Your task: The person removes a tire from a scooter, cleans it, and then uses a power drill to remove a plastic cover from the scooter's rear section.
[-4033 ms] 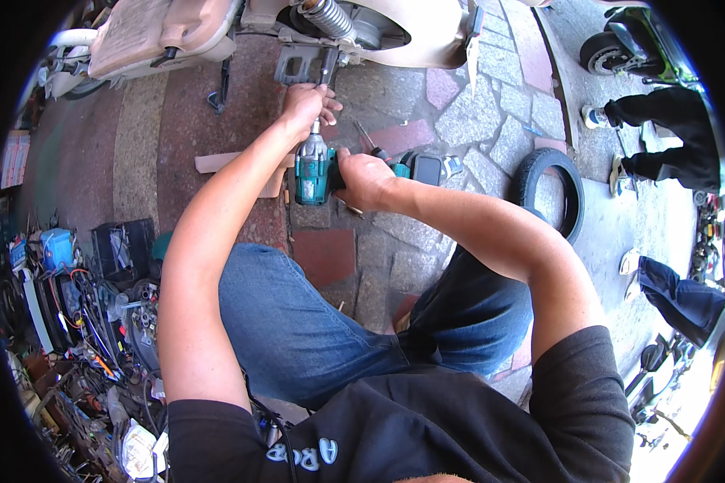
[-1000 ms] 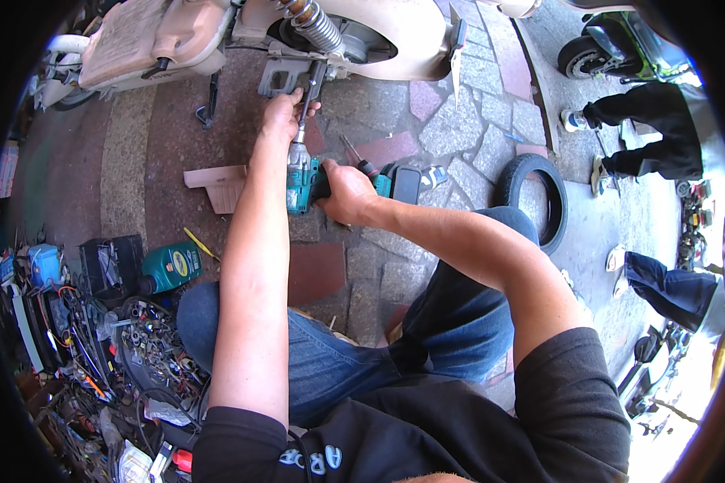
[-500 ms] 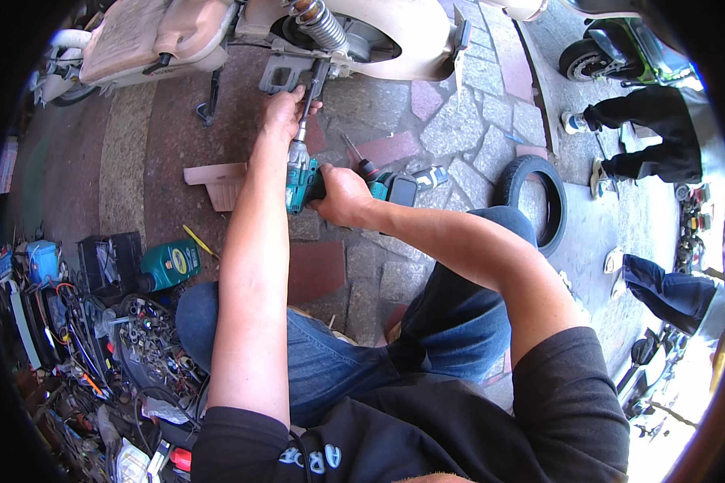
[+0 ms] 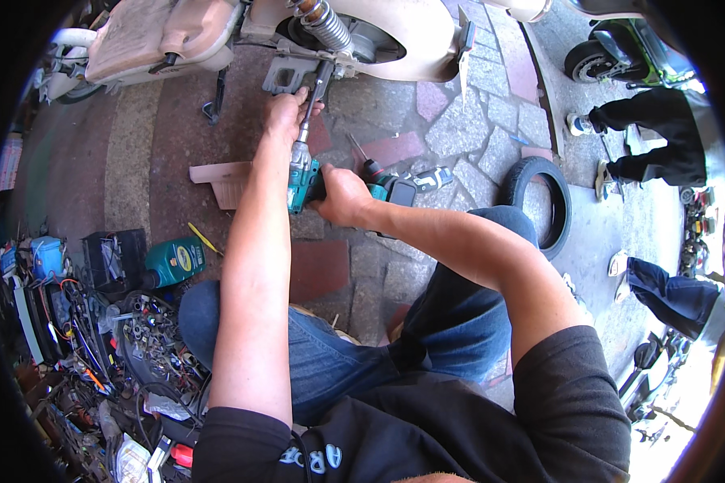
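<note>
My right hand [image 4: 345, 197] is wrapped round the handle of a teal cordless impact wrench [image 4: 300, 187]. A long socket extension [image 4: 305, 125] runs from its nose up to the underside of a cream scooter [image 4: 415, 40], by the rear wheel and coil spring [image 4: 322, 26]. My left hand [image 4: 284, 118] curls round this extension from beneath, its fingertips showing on the right. The socket's far end meets the scooter beside a grey metal bracket [image 4: 283, 74]; the fastener there is hidden. A second power tool [image 4: 370, 168] with a thin bit lies just beyond my right hand.
A pink plastic tray [image 4: 220, 183] lies left of the wrench. A loose tyre [image 4: 537, 201] rests on the paving at right. Tools and small parts [image 4: 149, 338] crowd the lower left, beside a green bottle [image 4: 175, 262]. Two people [image 4: 648, 141] are at the right.
The surroundings have shifted very slightly to the right in the picture. Both hands keep the same grip on the wrench and extension.
</note>
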`<state>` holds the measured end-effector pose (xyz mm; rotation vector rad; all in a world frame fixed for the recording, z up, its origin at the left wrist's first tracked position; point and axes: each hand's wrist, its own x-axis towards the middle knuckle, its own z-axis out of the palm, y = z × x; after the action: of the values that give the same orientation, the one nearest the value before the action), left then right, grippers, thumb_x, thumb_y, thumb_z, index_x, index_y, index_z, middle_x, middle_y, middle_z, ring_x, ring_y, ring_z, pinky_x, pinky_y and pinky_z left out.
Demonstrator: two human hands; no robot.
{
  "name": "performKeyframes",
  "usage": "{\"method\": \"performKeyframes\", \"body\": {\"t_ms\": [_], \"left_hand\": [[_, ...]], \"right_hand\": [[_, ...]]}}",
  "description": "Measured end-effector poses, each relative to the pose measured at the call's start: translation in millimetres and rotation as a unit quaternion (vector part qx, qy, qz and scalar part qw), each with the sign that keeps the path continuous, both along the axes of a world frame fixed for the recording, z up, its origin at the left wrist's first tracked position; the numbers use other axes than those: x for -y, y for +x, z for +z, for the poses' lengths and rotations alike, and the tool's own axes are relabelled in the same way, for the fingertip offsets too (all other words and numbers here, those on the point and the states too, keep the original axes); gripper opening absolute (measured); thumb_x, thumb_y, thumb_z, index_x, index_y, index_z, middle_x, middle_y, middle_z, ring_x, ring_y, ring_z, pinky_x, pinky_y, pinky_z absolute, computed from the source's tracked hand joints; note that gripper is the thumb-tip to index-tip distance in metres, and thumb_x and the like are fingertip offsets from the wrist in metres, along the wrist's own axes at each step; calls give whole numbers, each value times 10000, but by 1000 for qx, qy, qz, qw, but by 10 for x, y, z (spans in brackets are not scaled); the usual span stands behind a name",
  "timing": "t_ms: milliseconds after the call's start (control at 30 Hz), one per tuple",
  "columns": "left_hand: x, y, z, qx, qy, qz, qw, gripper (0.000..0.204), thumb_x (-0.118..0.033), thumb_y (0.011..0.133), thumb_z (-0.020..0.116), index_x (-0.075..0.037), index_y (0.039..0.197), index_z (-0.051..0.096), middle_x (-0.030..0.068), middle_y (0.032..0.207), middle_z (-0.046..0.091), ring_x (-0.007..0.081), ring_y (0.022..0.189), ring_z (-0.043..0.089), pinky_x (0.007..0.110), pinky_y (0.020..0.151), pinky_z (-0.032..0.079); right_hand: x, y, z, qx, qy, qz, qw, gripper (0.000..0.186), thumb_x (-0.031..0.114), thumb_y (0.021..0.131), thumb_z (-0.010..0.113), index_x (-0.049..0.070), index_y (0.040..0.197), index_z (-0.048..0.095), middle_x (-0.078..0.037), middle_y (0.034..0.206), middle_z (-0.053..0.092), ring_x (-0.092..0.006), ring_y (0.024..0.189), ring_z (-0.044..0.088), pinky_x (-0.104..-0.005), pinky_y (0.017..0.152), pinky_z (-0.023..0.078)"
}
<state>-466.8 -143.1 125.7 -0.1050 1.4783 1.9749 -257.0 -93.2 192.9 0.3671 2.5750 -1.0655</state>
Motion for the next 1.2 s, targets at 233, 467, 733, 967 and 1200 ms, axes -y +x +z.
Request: {"method": "performKeyframes", "body": {"t_ms": [233, 467, 733, 967, 1200], "left_hand": [[18, 23, -62, -8, -16, -32, 999, 270, -181, 1055, 538, 40, 1074, 692, 151, 949, 741, 254, 818, 729, 336, 743, 574], [69, 83, -257, 8, -20, -42, 999, 273, -176, 1057, 525, 35, 1126, 683, 150, 980, 746, 241, 836, 727, 330, 749, 572], [499, 495, -638, 136, -45, 15, 990, 194, -112, 1059, 503, 37, 1149, 589, 195, 990, 694, 341, 849, 725, 413, 703, 613], [395, 593, -768, 189, -93, 90, 973, 169, -69, 1043, 432, 34, 1162, 494, 243, 996, 650, 404, 757, 710, 437, 527, 592], [584, 755, -887, 212, -211, 211, 931, 198, -91, 983, 451, -9, 1136, 548, 202, 1018, 647, 347, 664, 658, 409, 430, 557]], "right_hand": [[-27, 30, 62, 11, 10, -1, 1000, 569, 214, 778, 815, -67, 1174, 517, -295, 1037, 692, -436, 1048, 673, -482, 903, 547], [-32, 135, 75, 28, 20, 17, 999, 623, 211, 779, 810, -88, 1221, 489, -286, 1046, 697, -428, 1048, 679, -483, 899, 551], [145, 442, -31, 78, 21, 92, 992, 631, 236, 795, 802, -81, 1247, 496, -280, 1110, 689, -415, 1117, 658, -475, 943, 537], [-35, 549, -165, 86, 13, 141, 986, 725, 290, 785, 819, -49, 1321, 468, -280, 1106, 686, -431, 1118, 645, -488, 946, 526], [-157, 470, -291, 120, -24, 265, 956, 621, 288, 742, 868, 8, 1231, 608, -239, 1123, 697, -412, 1150, 637, -479, 973, 511]]}}
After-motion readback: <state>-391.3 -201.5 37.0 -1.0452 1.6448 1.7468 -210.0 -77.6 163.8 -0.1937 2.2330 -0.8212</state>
